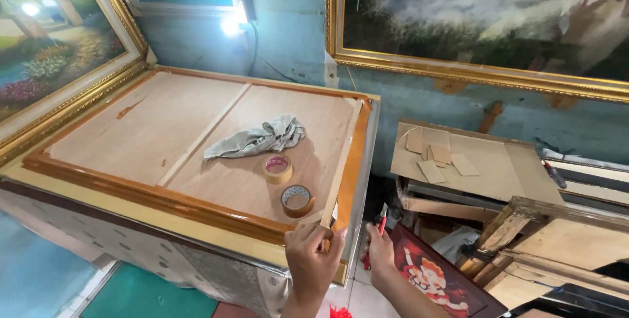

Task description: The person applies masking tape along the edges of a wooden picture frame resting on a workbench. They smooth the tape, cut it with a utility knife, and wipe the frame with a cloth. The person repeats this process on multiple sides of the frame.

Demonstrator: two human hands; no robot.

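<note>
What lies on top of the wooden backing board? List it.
On the backing board: a crumpled grey rag and two tape rolls. Whatever lies beneath the rag is hidden.

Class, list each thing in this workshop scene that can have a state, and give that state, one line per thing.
Framed panel: lying face down, backing up.
Wooden strip: lying along the panel's right edge.
Left hand: pressing the strip's near end.
Right hand: gripping a red-handled tool.
Grey rag: crumpled.
Two tape rolls: lying flat.
Lamp: on.
</note>
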